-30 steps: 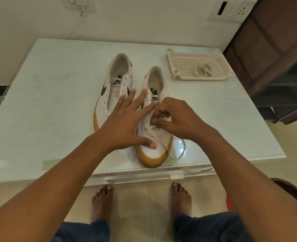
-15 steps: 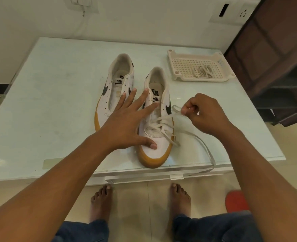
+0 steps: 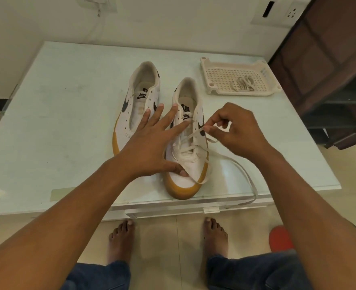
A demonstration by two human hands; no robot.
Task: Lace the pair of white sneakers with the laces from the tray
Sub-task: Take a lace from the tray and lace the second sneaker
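Observation:
Two white sneakers with tan soles stand side by side on the pale table. The left sneaker has no lace. The right sneaker has a white lace crossed through its lower eyelets. My left hand lies flat on that shoe with straight, spread fingers, the thumb on the toe. My right hand pinches one lace end just right of the shoe's eyelets. The lace's other length trails over the table's front edge. A second bundled lace lies in the cream tray.
The perforated tray stands at the back right of the table. A dark wooden shelf unit is close beside the table's right edge. My bare feet are on the floor below the front edge, with a red object at the right.
My right hand has pulled the lace end out from the eyelets to the right, then come back a little toward the shoe. My left hand has kept pressing on the shoe.

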